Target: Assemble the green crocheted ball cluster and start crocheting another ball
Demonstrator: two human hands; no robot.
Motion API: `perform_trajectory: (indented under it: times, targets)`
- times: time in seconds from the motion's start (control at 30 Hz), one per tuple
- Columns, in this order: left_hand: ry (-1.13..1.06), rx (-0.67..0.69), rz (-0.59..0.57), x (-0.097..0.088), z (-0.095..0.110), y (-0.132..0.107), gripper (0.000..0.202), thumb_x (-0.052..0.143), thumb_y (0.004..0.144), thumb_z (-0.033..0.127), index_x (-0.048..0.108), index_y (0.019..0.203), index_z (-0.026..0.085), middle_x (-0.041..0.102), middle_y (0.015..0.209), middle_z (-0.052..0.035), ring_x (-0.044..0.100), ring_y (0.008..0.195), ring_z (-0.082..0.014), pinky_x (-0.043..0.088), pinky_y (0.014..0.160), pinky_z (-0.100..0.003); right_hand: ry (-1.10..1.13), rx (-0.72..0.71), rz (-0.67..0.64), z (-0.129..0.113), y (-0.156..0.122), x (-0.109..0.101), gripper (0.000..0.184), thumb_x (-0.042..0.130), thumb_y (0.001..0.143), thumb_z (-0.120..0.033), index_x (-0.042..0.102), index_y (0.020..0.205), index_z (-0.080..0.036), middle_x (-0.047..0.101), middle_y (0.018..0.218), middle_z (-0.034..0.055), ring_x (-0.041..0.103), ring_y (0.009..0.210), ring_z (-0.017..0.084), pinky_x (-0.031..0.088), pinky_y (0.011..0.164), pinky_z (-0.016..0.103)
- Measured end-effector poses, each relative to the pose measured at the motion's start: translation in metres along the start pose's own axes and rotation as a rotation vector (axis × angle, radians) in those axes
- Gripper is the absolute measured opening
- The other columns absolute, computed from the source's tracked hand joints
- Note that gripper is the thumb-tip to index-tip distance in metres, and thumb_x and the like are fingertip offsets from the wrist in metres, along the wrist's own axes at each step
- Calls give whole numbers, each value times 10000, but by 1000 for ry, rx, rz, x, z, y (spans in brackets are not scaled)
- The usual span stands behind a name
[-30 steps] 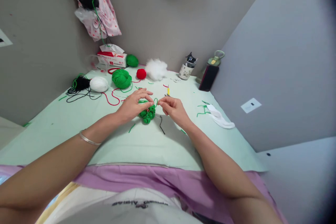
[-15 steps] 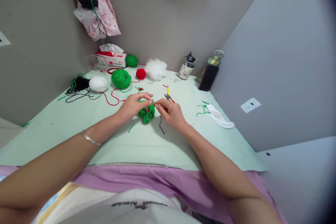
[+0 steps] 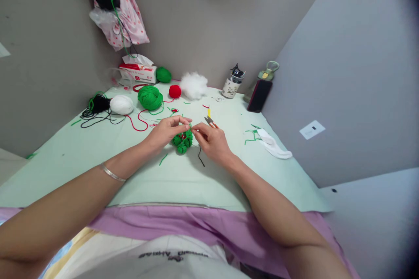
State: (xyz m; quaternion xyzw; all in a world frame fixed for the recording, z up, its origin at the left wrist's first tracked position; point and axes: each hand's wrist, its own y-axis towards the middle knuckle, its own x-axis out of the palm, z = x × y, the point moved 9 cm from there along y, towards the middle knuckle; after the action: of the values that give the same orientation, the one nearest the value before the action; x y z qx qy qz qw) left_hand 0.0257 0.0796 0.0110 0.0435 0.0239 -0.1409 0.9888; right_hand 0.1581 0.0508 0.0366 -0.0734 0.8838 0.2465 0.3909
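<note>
A: What are the hands doing?

B: The right hand (image 3: 212, 140) is pinched, thumb against forefinger; whatever sits between is too small to tell. The left hand (image 3: 163, 133) curves with thumb and forefinger near each other, and I cannot tell whether it grips anything. Their fingertips nearly meet.

A: And the green yarn piece (image 3: 182, 143)?

B: Right under those fingertips, between the hands, on the tabletop (image 3: 163, 189).

A: What crowds them?

B: Orange-handled scissors (image 3: 212, 124) lie just beyond the right hand, with something yellow (image 3: 209, 112) past the blades. A black strand (image 3: 200, 157) lies on the near side of that hand, and a green snippet (image 3: 163, 159) is nearer the body than the left.

A: Farther out?

B: Beyond the left hand, a green ball (image 3: 149, 97) and a white ball (image 3: 121, 104), then black yarn (image 3: 99, 104). Straight ahead, a red ball (image 3: 175, 91) and white stuffing (image 3: 194, 86). Beyond the right hand, a jar (image 3: 231, 87) and a phone (image 3: 259, 96) leaning on a bottle (image 3: 268, 74); off to its right, a white cloth (image 3: 273, 144).

A: Edges, room?

B: A broad stretch of tabletop separates the hands from the near edge; a wall (image 3: 327, 96) closes the right side.

A: How does the piece look?

B: Lumpy, with rounded green bumps and a little red in its middle; the fingers cover its top.
</note>
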Motion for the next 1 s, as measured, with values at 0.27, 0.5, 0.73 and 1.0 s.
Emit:
perform_trajectory:
  times: [0.27,0.5,0.73,1.0]
  targets:
    - [-53,-8,58,-7,-2,2,123,687,738,298,610,706,209,689,1072,-61,649,1048,-267,453,992,-469,-5,94,69,21,5,-5,190,530,925,-312,682,878,-209,537,570,-36,408,530,121,308,622,274]
    - [-268,-59,4,-4,1,1,216,724,719,272,525,653,217,669,834,-35,674,1006,-241,468,1003,-441,401,237,65,35,9,-3,180,625,837,-373,665,804,-201,437,510,-63,398,515,113,301,537,262]
    - [-375,-89,-49,-2,-1,0,154,688,728,233,543,679,213,625,801,-13,641,796,-181,512,869,-372,713,299,94,32,10,-11,190,729,747,-364,678,748,-181,527,595,-38,428,541,92,340,530,257]
    - [-296,-89,-169,13,4,-5,181,653,719,191,651,894,235,600,760,21,561,664,-145,439,688,-308,1033,336,99,30,11,-11,286,828,681,-376,636,792,-196,654,745,-11,521,597,87,459,575,241]
